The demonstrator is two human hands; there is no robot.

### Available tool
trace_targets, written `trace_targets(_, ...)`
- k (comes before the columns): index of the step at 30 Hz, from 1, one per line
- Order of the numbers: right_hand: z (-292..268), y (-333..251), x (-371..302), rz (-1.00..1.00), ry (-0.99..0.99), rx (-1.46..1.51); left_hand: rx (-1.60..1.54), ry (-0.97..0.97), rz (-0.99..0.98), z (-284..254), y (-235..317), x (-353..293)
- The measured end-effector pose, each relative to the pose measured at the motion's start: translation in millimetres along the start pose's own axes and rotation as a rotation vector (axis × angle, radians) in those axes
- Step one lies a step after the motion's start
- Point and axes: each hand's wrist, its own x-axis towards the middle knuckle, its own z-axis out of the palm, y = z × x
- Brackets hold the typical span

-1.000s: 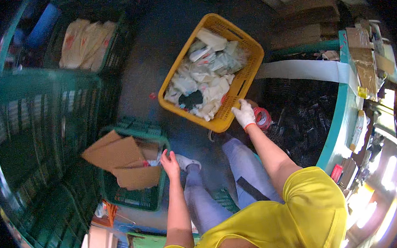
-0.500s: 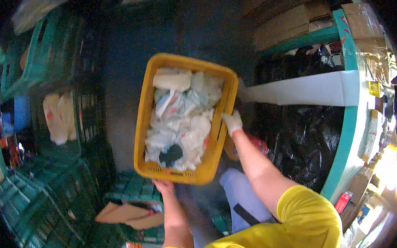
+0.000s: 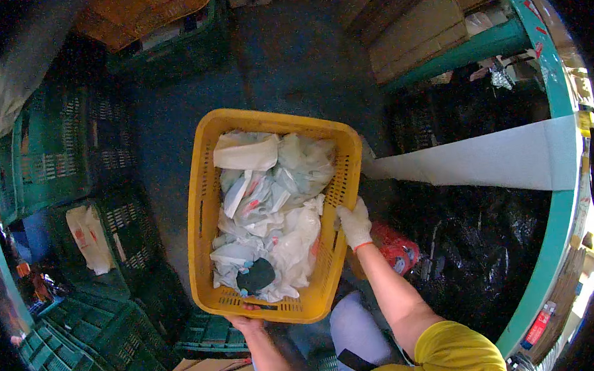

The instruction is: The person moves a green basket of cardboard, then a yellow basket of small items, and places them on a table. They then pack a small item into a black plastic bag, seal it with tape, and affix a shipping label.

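Between my two hands hangs a yellow plastic crate (image 3: 201, 211) with slotted sides, tilted a little. Inside lie several crumpled whitish plastic bags (image 3: 289, 219), a folded white sheet or bag (image 3: 247, 152) and a dark round thing (image 3: 255, 276) near the lower end. My right hand (image 3: 355, 225), in a white glove with a red cuff edge, is closed on the crate's right rim. My left hand (image 3: 247, 320), bare, grips the near end from below, with fingertips at the handle slot. Part of that hand is hidden under the crate.
Green plastic crates (image 3: 47, 158) line the left side, one holding a whitish bag (image 3: 90, 240). An orange crate (image 3: 144, 15) sits far left. On the right stand a teal-framed shelf (image 3: 546, 260), black plastic sheeting (image 3: 461, 237) and a white strip (image 3: 477, 157). Dark floor (image 3: 291, 65) lies ahead.
The yellow crate sits lower in view and slightly further left, still held by both hands. The surroundings have shifted, and an orange crate now shows at the far left.
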Motion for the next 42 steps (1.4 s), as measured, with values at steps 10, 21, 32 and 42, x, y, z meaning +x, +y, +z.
trace_targets(10,-5,14,1,-0.194,0.210,-0.246,0.053,-0.101,0.077,0,10,0)
trace_targets(21,-16,61,-7,-0.074,0.485,-0.247,0.443,-0.077,0.335,46,57,28)
trace_targets(32,-17,138,-43,0.097,0.452,-0.139,0.471,0.031,0.157,3,59,48)
trace_targets(42,-54,29,-85,-0.038,0.611,-0.719,0.076,-0.335,0.067,-42,55,121)
